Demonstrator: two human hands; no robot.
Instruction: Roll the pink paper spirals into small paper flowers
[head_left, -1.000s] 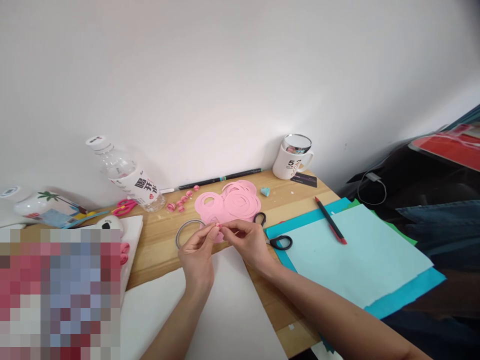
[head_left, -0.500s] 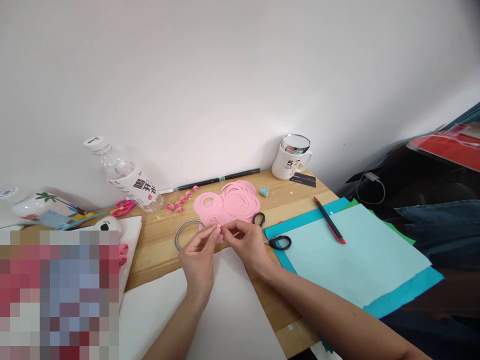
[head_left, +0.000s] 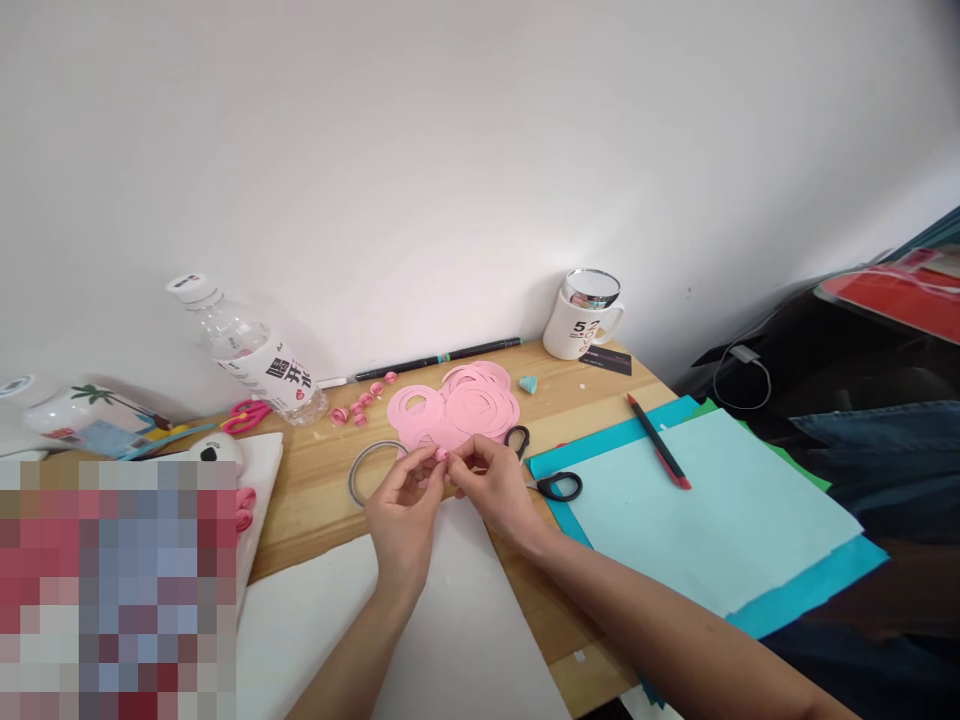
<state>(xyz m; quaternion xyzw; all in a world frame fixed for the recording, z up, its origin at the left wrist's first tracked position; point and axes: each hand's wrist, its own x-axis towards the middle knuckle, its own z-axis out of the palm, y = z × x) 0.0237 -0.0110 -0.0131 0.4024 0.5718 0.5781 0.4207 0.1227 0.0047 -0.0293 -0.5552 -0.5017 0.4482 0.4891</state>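
Observation:
Between my fingertips is a small pink paper roll (head_left: 442,455). My left hand (head_left: 403,505) pinches it from the left, and the fingers of my right hand (head_left: 491,492) close on its other side. Just beyond the hands lie pink paper spirals (head_left: 480,405), overlapping on the wooden table. Several small rolled pink paper flowers (head_left: 360,406) sit to the left of them. A pair of black-handled scissors (head_left: 561,487) lies partly behind my right hand. Near my left hand rests a roll of tape (head_left: 360,475), seen as a grey ring.
A plastic bottle (head_left: 262,350) and pink scissors (head_left: 247,414) stand and lie at the left. A white mug (head_left: 574,325) is at the back right, near a black pen (head_left: 439,358). Light blue paper (head_left: 712,510) carries a red-and-black pen (head_left: 660,442). White board (head_left: 322,610) lies under my forearms.
Both hands have shifted slightly right. More of the pink paper roll now shows between the fingertips, and the left fingers have turned a little.

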